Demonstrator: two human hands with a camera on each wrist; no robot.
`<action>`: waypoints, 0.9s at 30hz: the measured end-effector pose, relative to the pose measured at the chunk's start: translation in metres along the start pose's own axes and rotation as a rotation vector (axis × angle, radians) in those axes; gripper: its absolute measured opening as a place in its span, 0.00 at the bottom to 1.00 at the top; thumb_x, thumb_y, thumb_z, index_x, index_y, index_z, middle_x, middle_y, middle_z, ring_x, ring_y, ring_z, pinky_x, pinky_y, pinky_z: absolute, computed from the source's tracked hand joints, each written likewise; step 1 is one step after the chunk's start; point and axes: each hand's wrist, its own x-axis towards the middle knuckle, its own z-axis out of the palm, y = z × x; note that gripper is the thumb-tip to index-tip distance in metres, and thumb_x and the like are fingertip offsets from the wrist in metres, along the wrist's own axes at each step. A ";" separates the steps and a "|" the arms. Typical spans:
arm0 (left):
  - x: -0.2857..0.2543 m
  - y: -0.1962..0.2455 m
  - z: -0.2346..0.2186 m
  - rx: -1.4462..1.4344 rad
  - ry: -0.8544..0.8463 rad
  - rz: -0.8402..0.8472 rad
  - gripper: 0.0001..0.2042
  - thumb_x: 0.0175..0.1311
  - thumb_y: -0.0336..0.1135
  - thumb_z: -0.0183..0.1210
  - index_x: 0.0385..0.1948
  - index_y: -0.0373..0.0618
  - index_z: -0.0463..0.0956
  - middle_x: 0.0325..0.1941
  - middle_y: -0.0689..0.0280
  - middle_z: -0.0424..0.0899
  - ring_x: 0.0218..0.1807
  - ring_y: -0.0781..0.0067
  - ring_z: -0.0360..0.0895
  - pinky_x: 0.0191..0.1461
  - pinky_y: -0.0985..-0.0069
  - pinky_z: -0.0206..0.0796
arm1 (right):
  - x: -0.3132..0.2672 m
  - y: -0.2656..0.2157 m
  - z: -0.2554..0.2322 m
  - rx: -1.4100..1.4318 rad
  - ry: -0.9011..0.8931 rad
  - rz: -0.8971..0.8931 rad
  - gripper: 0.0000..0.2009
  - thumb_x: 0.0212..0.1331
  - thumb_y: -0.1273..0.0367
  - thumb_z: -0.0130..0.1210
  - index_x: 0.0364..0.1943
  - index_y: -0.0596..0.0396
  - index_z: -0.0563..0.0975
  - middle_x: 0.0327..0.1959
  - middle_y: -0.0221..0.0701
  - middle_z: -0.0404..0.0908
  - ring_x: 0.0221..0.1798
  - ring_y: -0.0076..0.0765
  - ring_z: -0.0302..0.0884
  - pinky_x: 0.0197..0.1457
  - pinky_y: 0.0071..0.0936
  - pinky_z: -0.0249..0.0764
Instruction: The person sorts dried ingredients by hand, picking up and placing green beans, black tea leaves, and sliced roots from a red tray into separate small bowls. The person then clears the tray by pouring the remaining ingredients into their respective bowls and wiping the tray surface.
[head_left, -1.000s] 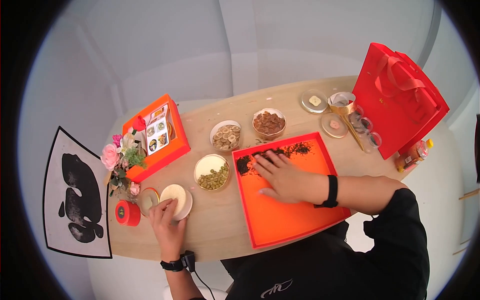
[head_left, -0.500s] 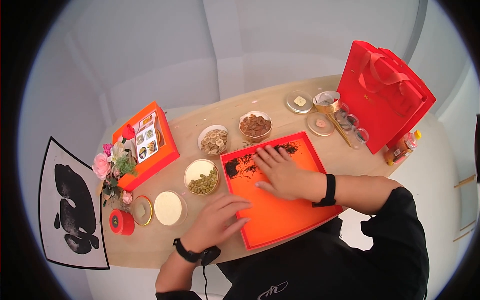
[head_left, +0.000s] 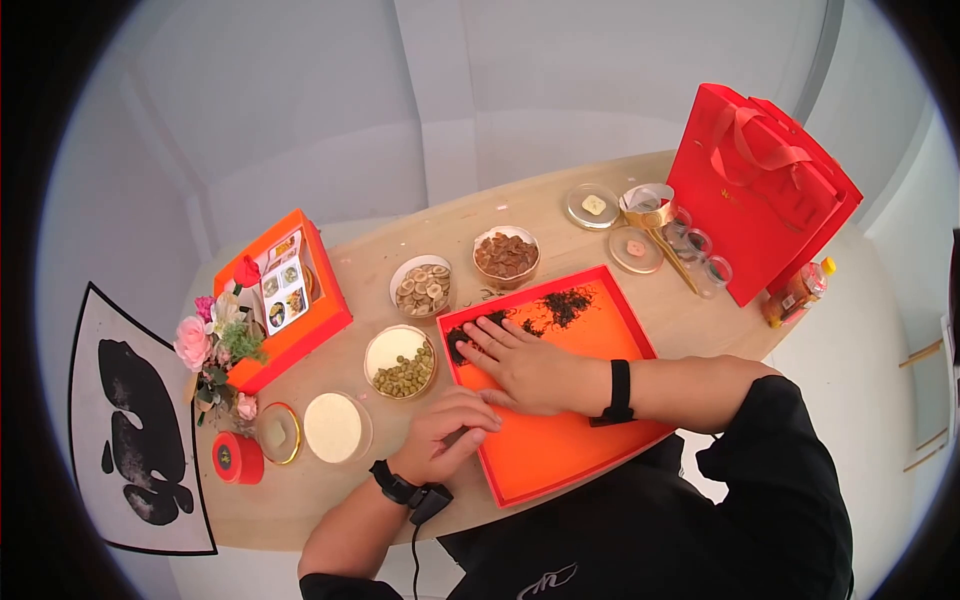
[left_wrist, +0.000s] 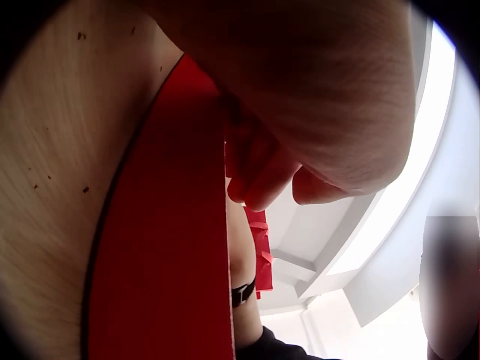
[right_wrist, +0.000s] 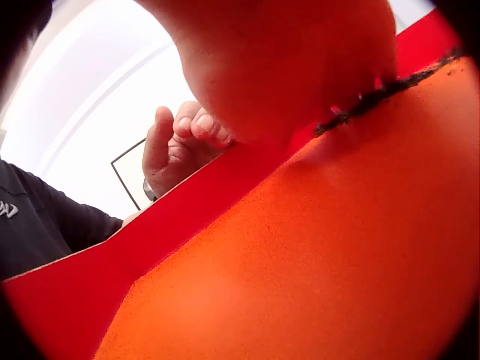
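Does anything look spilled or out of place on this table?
Yes: a few dark shreds lie on the tabletop just outside the red-rimmed tray, near the bowl of brown pieces. They look like strays from the dark clumps inside.

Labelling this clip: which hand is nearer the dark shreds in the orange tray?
Right. The right hand has its fingers on some of the dark shreds; the left hand is farther off, by the tray's left edge.
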 end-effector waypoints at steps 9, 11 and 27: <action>-0.006 -0.005 -0.006 -0.130 0.052 0.019 0.07 0.81 0.31 0.67 0.45 0.37 0.91 0.49 0.56 0.96 0.54 0.52 0.90 0.66 0.56 0.79 | -0.025 0.006 -0.014 -0.033 -0.069 0.142 0.43 0.94 0.42 0.46 0.98 0.53 0.56 0.99 0.59 0.53 1.01 0.73 0.48 1.01 0.68 0.50; -0.007 -0.005 -0.006 -0.132 0.050 0.031 0.07 0.81 0.30 0.67 0.45 0.37 0.91 0.49 0.56 0.96 0.54 0.52 0.90 0.65 0.57 0.79 | -0.030 0.003 -0.017 -0.104 -0.038 0.217 0.44 0.93 0.39 0.45 0.98 0.51 0.56 0.99 0.58 0.53 1.00 0.76 0.50 0.98 0.74 0.54; -0.007 -0.003 -0.004 -0.119 0.060 -0.019 0.11 0.83 0.34 0.65 0.41 0.38 0.92 0.46 0.57 0.96 0.50 0.55 0.90 0.61 0.59 0.79 | -0.060 0.025 -0.037 -0.115 -0.152 0.517 0.48 0.92 0.37 0.43 0.99 0.56 0.51 0.99 0.66 0.50 1.00 0.82 0.45 1.01 0.67 0.49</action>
